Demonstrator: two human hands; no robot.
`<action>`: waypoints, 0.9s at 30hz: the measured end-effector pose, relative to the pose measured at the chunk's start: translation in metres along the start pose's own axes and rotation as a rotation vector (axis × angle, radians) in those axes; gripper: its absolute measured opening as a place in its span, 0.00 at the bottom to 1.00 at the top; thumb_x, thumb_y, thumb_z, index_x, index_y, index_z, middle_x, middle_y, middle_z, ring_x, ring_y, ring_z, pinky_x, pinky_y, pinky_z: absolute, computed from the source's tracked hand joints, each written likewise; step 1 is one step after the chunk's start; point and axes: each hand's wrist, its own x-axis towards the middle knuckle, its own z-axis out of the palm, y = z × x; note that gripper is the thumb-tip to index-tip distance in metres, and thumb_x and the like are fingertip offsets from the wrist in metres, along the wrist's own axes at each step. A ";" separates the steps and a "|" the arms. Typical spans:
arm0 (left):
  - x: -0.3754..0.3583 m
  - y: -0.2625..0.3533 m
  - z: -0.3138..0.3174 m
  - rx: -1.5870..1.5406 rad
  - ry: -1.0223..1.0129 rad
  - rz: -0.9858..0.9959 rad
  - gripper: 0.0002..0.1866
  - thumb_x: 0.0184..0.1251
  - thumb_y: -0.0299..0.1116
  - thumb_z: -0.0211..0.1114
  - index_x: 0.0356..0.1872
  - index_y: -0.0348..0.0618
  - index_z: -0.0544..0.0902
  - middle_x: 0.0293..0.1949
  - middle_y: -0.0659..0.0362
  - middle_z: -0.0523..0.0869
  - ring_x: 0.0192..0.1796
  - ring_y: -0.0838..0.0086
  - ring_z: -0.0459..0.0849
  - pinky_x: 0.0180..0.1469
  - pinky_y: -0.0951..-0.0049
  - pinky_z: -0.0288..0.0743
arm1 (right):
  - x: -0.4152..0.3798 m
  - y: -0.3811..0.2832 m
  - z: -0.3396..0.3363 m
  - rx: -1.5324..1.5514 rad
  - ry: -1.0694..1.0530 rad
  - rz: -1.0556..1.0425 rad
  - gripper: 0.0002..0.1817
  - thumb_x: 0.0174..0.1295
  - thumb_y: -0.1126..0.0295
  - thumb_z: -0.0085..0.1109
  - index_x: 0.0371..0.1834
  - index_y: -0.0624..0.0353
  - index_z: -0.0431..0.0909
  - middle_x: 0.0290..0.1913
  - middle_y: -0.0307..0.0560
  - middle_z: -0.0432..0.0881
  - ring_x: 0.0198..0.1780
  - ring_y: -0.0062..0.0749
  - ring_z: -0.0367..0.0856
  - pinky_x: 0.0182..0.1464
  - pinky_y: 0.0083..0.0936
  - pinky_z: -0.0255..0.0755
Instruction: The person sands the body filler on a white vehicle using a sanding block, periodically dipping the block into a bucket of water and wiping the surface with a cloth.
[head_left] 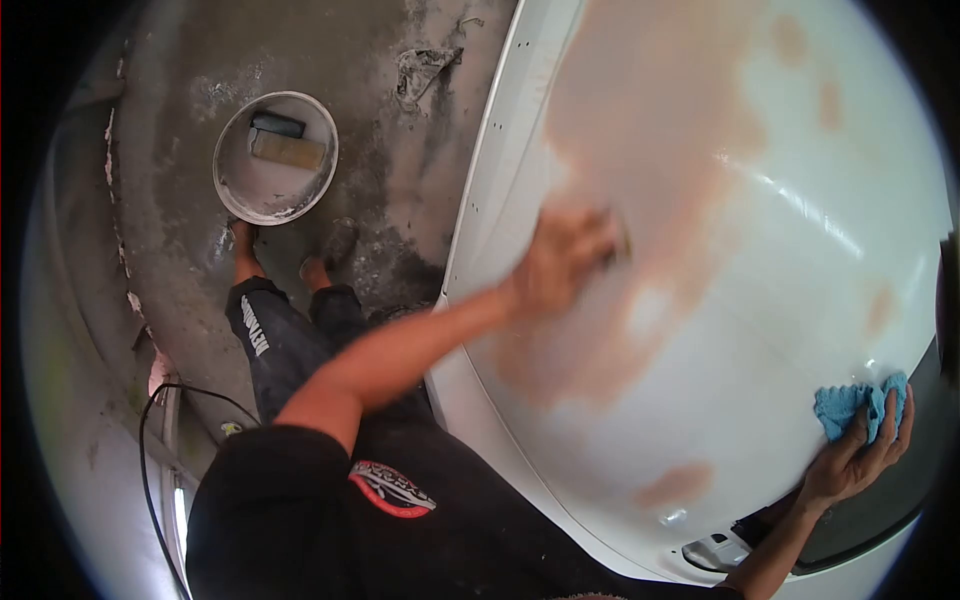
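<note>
My left hand, blurred by motion, is closed on a small dark-edged item against the white car panel, beside a large patch of tan and grey filler or bare primer. What it holds is too smeared to name. At the right edge of the panel, my right hand rests with its fingers pressing a bunched blue cloth on the surface. Smaller tan spots mark other parts of the panel.
On the wet grey floor stands a round white basin holding cloudy liquid, a dark block and a tan block. A crumpled rag lies near the panel's edge. A black cable curves at the lower left.
</note>
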 end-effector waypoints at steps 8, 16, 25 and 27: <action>0.094 -0.085 -0.009 -0.117 0.138 -0.230 0.21 0.67 0.32 0.66 0.60 0.42 0.80 0.58 0.47 0.82 0.61 0.49 0.78 0.67 0.51 0.67 | 0.006 0.001 -0.004 -0.074 -0.034 -0.052 0.19 0.78 0.75 0.50 0.70 0.58 0.76 0.72 0.55 0.70 0.75 0.44 0.68 0.73 0.39 0.72; 0.093 -0.029 0.003 0.120 0.024 0.332 0.24 0.63 0.29 0.68 0.62 0.48 0.80 0.61 0.48 0.84 0.61 0.51 0.82 0.59 0.50 0.74 | 0.006 0.002 -0.009 -0.209 -0.059 -0.042 0.20 0.74 0.78 0.54 0.67 0.63 0.78 0.69 0.57 0.78 0.72 0.45 0.71 0.73 0.39 0.64; 0.092 0.022 0.000 0.046 -0.135 0.153 0.19 0.72 0.30 0.59 0.60 0.30 0.79 0.53 0.37 0.83 0.57 0.41 0.82 0.62 0.46 0.74 | -0.002 0.016 -0.005 -0.078 -0.068 -0.048 0.19 0.79 0.68 0.50 0.69 0.59 0.78 0.72 0.60 0.73 0.74 0.50 0.72 0.72 0.42 0.71; 0.006 0.045 0.005 -0.049 -0.192 0.097 0.22 0.68 0.28 0.66 0.63 0.45 0.76 0.61 0.42 0.78 0.63 0.44 0.77 0.64 0.45 0.70 | -0.007 0.020 -0.005 -0.123 -0.063 -0.053 0.20 0.79 0.64 0.50 0.69 0.56 0.79 0.74 0.58 0.71 0.75 0.49 0.71 0.73 0.44 0.70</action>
